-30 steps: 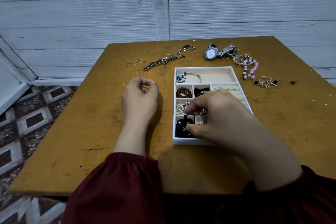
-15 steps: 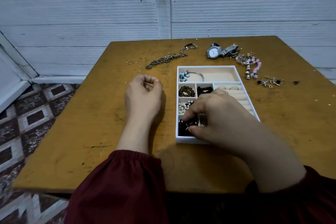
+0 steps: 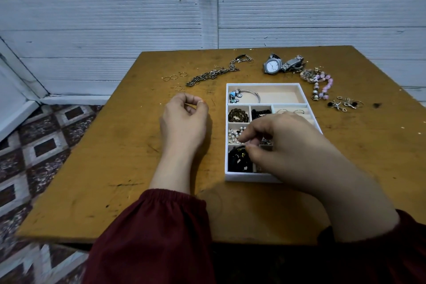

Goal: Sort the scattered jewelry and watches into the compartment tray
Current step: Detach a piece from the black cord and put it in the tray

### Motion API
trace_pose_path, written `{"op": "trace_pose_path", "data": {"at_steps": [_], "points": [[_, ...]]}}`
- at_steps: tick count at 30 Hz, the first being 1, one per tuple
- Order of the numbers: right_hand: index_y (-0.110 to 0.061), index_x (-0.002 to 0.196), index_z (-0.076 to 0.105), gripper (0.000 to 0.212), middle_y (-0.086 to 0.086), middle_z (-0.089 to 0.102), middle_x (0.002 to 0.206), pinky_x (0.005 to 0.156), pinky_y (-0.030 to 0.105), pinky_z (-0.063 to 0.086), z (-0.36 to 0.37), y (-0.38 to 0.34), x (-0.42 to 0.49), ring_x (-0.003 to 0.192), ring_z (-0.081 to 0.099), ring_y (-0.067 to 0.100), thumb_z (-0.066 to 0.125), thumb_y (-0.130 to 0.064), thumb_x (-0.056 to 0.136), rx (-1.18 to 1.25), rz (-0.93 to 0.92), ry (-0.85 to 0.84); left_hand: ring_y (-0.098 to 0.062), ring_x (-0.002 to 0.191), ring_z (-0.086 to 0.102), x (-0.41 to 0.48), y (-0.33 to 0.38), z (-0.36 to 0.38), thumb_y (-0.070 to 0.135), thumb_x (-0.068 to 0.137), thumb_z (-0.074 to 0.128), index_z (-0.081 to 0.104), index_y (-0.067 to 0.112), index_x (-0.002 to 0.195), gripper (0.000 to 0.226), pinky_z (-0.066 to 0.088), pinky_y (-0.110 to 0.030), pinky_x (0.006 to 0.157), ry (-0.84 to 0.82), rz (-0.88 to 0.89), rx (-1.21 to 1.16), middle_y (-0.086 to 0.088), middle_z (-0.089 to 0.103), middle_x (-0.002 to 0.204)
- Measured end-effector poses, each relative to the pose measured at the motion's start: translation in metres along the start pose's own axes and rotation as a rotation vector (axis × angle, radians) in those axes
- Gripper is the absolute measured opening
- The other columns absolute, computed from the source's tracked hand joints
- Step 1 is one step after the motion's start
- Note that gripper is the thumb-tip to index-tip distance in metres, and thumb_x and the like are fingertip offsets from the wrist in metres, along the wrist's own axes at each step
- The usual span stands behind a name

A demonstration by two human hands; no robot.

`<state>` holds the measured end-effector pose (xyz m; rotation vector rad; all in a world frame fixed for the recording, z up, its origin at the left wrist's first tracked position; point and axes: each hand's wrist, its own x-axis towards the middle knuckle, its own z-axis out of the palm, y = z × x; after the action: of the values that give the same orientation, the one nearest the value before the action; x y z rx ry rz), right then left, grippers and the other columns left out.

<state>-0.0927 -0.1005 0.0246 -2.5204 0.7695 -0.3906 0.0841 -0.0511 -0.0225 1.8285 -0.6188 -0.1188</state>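
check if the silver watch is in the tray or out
Out: the silver watch lies on the table beyond the tray's far rim.

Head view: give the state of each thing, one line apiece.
Compartment tray, flat on table, partly filled.
Bangle, lying in tray's far compartment.
Pearls, in a left compartment.
Watch, on table beyond tray.
Chain, stretched on table.
Pink bead bracelet, on table, outside tray.
Thin rings, loose on table.
Left hand, fingers curled; hold unclear.
Right hand, fingers pinched over tray; hold hidden.
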Motion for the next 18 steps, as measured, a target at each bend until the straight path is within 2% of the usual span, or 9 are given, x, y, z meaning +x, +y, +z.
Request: {"op": "trace_pose_path", "data": {"at_steps": [3, 5, 8, 14, 18], "points": [[-0.031, 0.083, 0.070, 0.012, -0.015, 0.064, 0.072, 0.065, 0.025, 0.041, 0.004, -0.006, -0.002, 0.081, 0.055, 0.005, 0.063, -0.040, 0.083, -0.043, 0.009, 0.051, -0.013, 0.053, 0.048, 0.000, 0.000, 0.000, 0.021, 0.084, 0.061, 0.059, 0.024, 0.072, 0.012, 0.041, -0.027, 0.059, 0.001, -0.003, -0.001, 0.008, 0.050, 0.056], [-0.034, 0.087, 0.070, 0.016, -0.014, 0.064, 0.080, 0.068, 0.026, 0.039, 0.008, -0.013, -0.003, 0.087, 0.050, 0.008, 0.063, -0.047, 0.081, -0.100, 0.000, 0.064, -0.012, 0.052, 0.046, 0.000, 0.000, 0.000, 0.021, 0.084, 0.062, 0.059, 0.024, 0.072, 0.013, 0.037, -0.025, 0.057, 0.005, 0.000, 0.001, 0.008, 0.049, 0.055], [-0.036, 0.097, 0.068, 0.018, -0.010, 0.063, 0.092, 0.076, 0.028, 0.037, 0.011, -0.017, -0.004, 0.095, 0.047, 0.014, 0.062, -0.046, 0.082, -0.163, -0.009, 0.055, -0.011, 0.052, 0.045, 0.000, 0.000, 0.000, 0.021, 0.083, 0.062, 0.059, 0.024, 0.071, 0.013, 0.035, -0.025, 0.056, 0.011, 0.001, 0.005, 0.008, 0.050, 0.055], [-0.038, 0.102, 0.066, 0.020, -0.009, 0.059, 0.100, 0.076, 0.028, 0.030, 0.011, -0.019, -0.003, 0.098, 0.046, 0.016, 0.061, -0.045, 0.084, -0.240, -0.017, 0.024, -0.010, 0.051, 0.044, -0.001, 0.001, 0.000, 0.020, 0.083, 0.062, 0.059, 0.025, 0.070, 0.014, 0.036, -0.025, 0.057, 0.015, -0.010, 0.002, 0.009, 0.048, 0.053], [-0.039, 0.101, 0.068, 0.019, -0.011, 0.060, 0.103, 0.082, 0.029, 0.037, 0.012, -0.015, -0.002, 0.101, 0.047, 0.015, 0.060, -0.043, 0.085, -0.217, -0.019, 0.007, -0.009, 0.052, 0.044, -0.002, 0.003, -0.001, 0.021, 0.084, 0.062, 0.059, 0.026, 0.072, 0.013, 0.036, -0.024, 0.056, 0.005, -0.009, 0.006, 0.009, 0.048, 0.056]]}}
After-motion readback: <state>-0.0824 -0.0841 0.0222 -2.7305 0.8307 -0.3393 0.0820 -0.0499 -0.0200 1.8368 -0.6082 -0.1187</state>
